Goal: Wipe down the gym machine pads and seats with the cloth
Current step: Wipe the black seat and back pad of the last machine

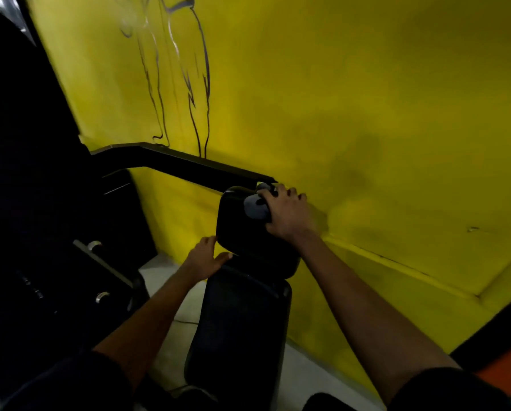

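Head view, frame centre: right hand (286, 210) grips cloth (255, 208) atop upper pad (242, 232), which stretches toward the viewer; open left hand (206, 259) steadies its lower-left edge.

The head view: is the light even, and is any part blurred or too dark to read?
Head view: the light is uneven, the yellow wall bright and the machine frame almost black; head view: the wall drawing is smeared by blur; the right hand holding the cloth on the upper pad is fairly clear.
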The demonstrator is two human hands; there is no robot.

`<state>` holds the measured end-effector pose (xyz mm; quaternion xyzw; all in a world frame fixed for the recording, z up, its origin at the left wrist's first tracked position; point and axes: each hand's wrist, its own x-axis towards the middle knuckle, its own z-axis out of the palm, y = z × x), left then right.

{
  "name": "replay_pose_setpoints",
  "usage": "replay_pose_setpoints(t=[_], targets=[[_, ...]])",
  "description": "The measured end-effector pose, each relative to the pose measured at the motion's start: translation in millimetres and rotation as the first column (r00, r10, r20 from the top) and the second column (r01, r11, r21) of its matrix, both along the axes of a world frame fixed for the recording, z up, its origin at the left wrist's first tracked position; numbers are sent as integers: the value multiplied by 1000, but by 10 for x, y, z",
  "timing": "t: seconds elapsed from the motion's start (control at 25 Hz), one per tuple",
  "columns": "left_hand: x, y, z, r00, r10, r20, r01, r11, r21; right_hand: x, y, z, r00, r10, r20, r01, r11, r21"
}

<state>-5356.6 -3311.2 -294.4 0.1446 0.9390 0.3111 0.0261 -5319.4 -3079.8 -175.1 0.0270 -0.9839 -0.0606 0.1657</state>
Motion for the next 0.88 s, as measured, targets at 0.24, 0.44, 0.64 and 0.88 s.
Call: replay_pose_setpoints(t=[0.24, 0.44, 0.64, 0.88], targets=[[-174, 95, -869, 994, 30, 102, -45, 987, 157, 186, 24, -294, 984, -21, -178, 32, 998, 61], [-449, 18, -1599, 999, -42, -25, 47, 977, 208, 124, -81, -312, 973, -87, -212, 112, 987, 113], [-323, 38, -1352, 997, -36, -74, 48, 984, 172, -112, -346, -251, 979, -100, -180, 117, 989, 91], [-168, 22, -1086, 986, -31, -164, 63, 978, 197, 158, -120, -400, 978, -37, -206, 67, 988, 141]])
